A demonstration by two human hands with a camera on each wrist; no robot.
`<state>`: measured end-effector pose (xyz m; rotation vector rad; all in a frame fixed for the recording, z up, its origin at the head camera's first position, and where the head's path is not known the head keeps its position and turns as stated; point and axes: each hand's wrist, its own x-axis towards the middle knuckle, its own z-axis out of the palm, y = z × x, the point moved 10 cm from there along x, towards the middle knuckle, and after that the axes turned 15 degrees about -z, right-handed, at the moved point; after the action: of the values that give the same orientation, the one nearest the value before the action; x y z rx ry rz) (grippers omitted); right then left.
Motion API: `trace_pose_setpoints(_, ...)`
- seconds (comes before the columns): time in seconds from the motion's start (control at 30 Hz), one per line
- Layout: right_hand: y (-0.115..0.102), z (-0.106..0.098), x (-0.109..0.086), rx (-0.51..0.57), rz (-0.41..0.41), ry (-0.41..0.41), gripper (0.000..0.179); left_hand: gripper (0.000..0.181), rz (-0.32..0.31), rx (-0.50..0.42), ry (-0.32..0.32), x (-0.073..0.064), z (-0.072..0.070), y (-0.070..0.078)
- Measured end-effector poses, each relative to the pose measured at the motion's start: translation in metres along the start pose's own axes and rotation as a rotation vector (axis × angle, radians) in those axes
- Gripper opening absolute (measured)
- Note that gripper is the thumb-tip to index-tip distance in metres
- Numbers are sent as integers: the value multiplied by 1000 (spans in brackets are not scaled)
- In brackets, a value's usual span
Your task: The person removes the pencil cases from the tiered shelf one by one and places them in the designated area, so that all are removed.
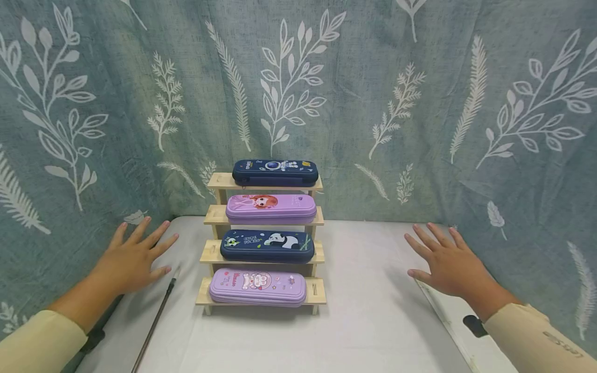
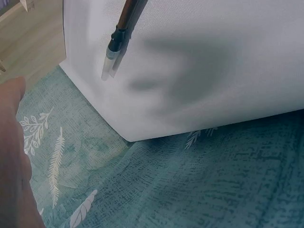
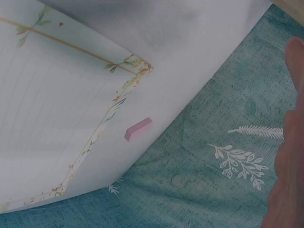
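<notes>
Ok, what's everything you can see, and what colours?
Table: 1, white, in front
Cloth: count unclear, blue-green, around table
Rack: 1, pale wood, on table
Cases: 4, two dark blue, two purple, on rack's steps
Brush or pen: 1, brown, table's left
Paper: 1, white, table's right
Block: 1, pink, beside paper
Sleeves: 2, cream, bottom corners
Wrist gear: 2, black, beside sleeves
Left hand: 1, bare, left of rack
Right hand: 1, bare, right of rack
</notes>
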<state>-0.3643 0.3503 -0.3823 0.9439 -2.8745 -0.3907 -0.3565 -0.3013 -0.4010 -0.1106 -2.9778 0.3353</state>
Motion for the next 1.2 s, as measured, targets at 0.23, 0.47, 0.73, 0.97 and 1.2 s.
trace_pose_setpoints(0.23,-2,0,7,-30,0,-8,92,86,6,-18,14,2,-1,7)
trace_pose_setpoints(0.47,-19,10,19,27,4,5,97,85,-15,-49,-12,2,6,12)
trace_pose_setpoints(0.73,-55,23,36,128,-34,69,93,82,-23,-147,-5,-1,15,26)
trace_pose_setpoints(0.97,-86,26,43,201,-52,120,84,79,-41,-262,-42,-2,24,46)
trace_pose_setpoints(1.2,-123,24,64,318,-84,174,81,77,-80,-372,-60,1,23,52)
